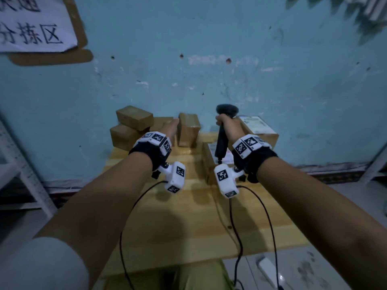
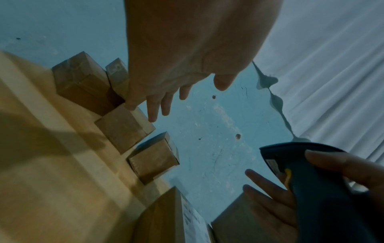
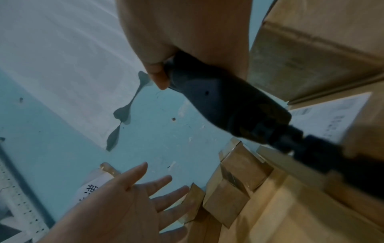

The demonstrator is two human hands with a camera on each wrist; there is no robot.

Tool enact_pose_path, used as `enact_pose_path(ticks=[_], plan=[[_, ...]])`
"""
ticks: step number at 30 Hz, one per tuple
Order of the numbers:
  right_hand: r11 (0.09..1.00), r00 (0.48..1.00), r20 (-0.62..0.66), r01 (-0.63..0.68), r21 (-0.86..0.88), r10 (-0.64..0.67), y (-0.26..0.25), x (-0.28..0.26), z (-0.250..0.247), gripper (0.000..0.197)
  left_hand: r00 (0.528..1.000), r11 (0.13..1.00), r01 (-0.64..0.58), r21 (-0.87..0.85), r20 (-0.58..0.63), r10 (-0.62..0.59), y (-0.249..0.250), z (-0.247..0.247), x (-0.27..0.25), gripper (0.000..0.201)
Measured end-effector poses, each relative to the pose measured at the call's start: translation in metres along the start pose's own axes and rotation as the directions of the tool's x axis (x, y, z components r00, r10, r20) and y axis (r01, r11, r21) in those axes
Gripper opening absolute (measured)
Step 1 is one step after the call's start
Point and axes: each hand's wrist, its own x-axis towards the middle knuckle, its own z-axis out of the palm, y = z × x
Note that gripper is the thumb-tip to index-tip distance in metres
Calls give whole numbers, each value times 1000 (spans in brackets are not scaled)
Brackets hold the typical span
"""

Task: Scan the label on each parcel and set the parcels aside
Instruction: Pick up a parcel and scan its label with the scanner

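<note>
Several brown cardboard parcels stand at the far edge of the wooden table [image 1: 188, 218], against the blue wall. My left hand [image 1: 172, 125] reaches out with straight, spread fingers [image 2: 158, 106] beside an upright parcel [image 1: 188, 130]; one fingertip is at the top corner of a parcel [image 2: 122, 128], and the hand holds nothing. My right hand [image 1: 227, 124] grips the handle of a black barcode scanner [image 1: 222, 141] held upright, its head [image 1: 227, 109] toward the wall. A large parcel [image 1: 259, 130] with a white label [image 3: 332, 115] sits to the right of the scanner. A lower labelled parcel [image 1: 210, 160] lies under it.
Two stacked parcels [image 1: 129, 126] sit at the far left of the table. Black cables [image 1: 236, 227] run from both wrist cameras across the table. White shelving [image 1: 23, 164] stands to the left, a paper sign [image 1: 31, 24] hangs on the wall, and a white power strip [image 1: 268, 268] lies on the floor.
</note>
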Motion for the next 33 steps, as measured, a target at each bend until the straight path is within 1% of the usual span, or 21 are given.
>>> enact_pose_path(ticks=[1,2,3,5,7,10,11,14,15,19,21,23,24,25,27,28,29,30,31,32,33], plan=[[1000,999,24,-22,17,22,-3,25,13,77,1000,1000,-4,-22,-8,3,6,-2,24,38],[999,999,29,-45,28,44,1,39,15,84,1000,999,7,-41,7,-6,7,-1,32,33],[997,997,32,-66,35,65,3,55,20,82,1000,999,0,-52,19,1,10,-2,41,29],[993,994,48,-98,60,95,-5,76,33,64,1000,1000,17,-14,12,-17,18,-4,69,20],[990,992,54,-119,71,116,-7,106,44,54,1000,1000,11,19,12,-12,22,-5,96,16],[987,987,48,-155,49,153,0,149,60,57,999,990,14,139,46,-21,15,1,146,24],[985,985,48,-168,39,166,4,160,65,53,998,997,49,61,47,-52,10,4,159,25],[974,970,82,-226,-26,227,23,185,81,27,999,998,39,43,30,-40,-9,14,200,46],[970,966,93,-238,-48,242,30,192,86,22,998,997,57,50,32,-59,-13,17,206,50],[959,945,166,-274,-72,283,52,204,97,15,996,999,48,19,76,-50,-25,27,222,51],[956,941,166,-288,-56,294,58,202,99,17,997,999,18,40,79,-21,-29,31,229,53],[961,948,156,-273,-50,278,59,200,103,17,996,996,-20,85,87,12,-30,32,231,55],[964,952,150,-261,-54,266,59,198,105,22,996,994,-34,107,91,24,-28,33,231,56],[966,954,152,-251,-62,257,61,200,106,37,995,993,-37,114,94,26,-27,33,231,57],[975,965,142,-212,-71,221,64,202,108,75,995,996,-46,73,95,39,-27,33,233,62],[979,971,127,-194,-62,200,64,201,109,90,994,998,-60,23,90,57,-27,33,233,65],[983,976,118,-178,-43,182,62,197,109,97,994,997,-76,-23,79,78,-27,33,231,70],[987,980,113,-159,-28,161,58,189,108,96,993,994,-92,-56,66,96,-27,32,229,80],[991,984,116,-132,-18,133,52,179,108,89,994,992,-95,-78,52,99,-29,31,229,96],[995,988,118,-101,-13,102,48,172,108,78,995,991,-90,-98,42,94,-30,28,229,113],[998,991,112,-69,-9,69,45,165,108,64,996,991,-72,-109,41,77,-34,26,230,125]])
